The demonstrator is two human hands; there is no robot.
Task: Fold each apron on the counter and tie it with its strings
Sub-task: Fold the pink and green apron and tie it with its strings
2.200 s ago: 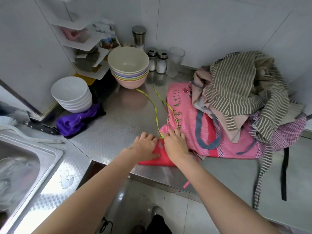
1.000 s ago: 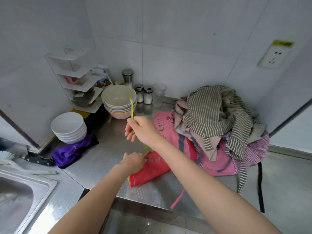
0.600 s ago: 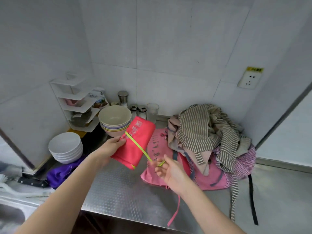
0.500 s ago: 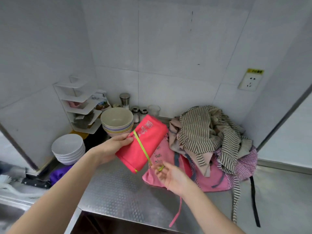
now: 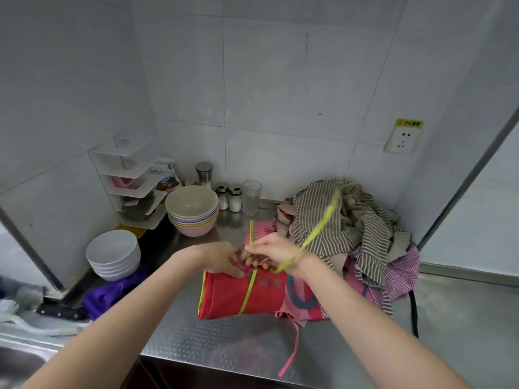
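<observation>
Head view: I see a folded red fabric apron bundle (image 5: 241, 293) lying on the dimpled steel counter (image 5: 213, 341), near its front edge.
String: thin lime-green apron string (image 5: 247, 293) runs once across the bundle; one end stands up at my fingers, the other whips blurred over the right wrist.
Left hand (image 5: 222, 261): presses the bundle's top edge; whether it pinches anything I cannot tell.
Right hand (image 5: 273, 252): pinching the string at the crossing.
Handling: I judge it light, soft and springy; the fold opens if unpinned. Best hold is the string close to the bundle.
Edges: front counter edge just below; a pink strap (image 5: 290, 352) hangs over it.
Room: crumpled pile of striped and pink aprons (image 5: 348, 228) touches the right side; stacked pastel bowls (image 5: 192, 210) behind left; bare steel to the left.
</observation>
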